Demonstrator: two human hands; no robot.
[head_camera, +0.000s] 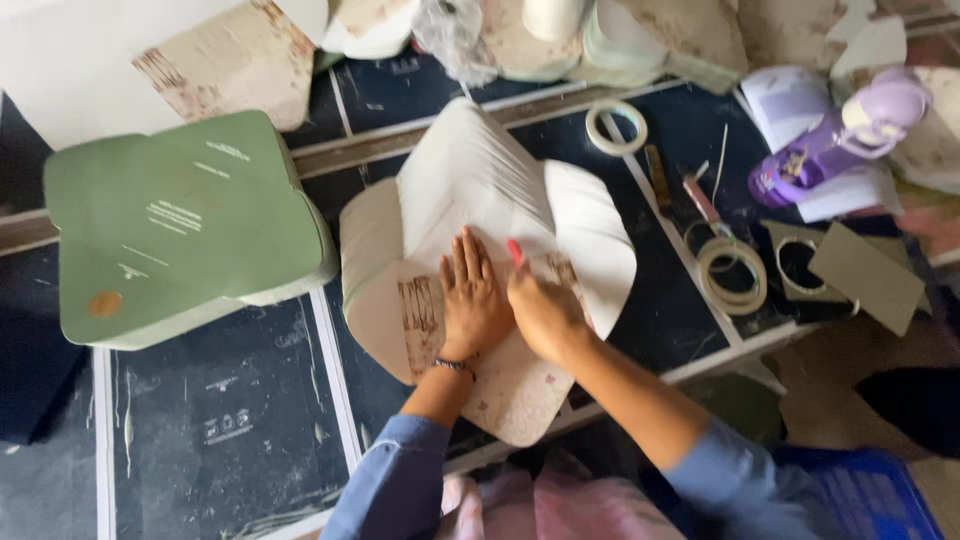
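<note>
Head view. The left hand (473, 300) lay flat, palm down, on a white moulded panel (470, 190) near the middle of the frame. Its fingers (470, 255) were extended and close together, pressing on the panel surface and gripping nothing. A dark bracelet (455, 366) sat at the wrist. The right hand (545, 312) rested just beside the left, touching the same panel. Its fingers were closed around a thin red tool (515, 252), the tip of which pointed away from the person and met the panel. What kind of tool it was could not be told.

The panel lay on a dark counter (230, 410) marked with pale lines. It showed brown, worn patches (420, 310) beside the left hand. One part of the panel rose in a ridged fold toward the far edge.

To the left of the panel, apart from it, lay a green moulded piece (180, 230). To the right lay rolls of tape: one pale roll (616, 127) near the far side and others (733, 273) nearer. A purple bottle (840, 140) lay on its side at the far right, next to a grey card piece (866, 277). Both sleeves (400, 480) were blue.
</note>
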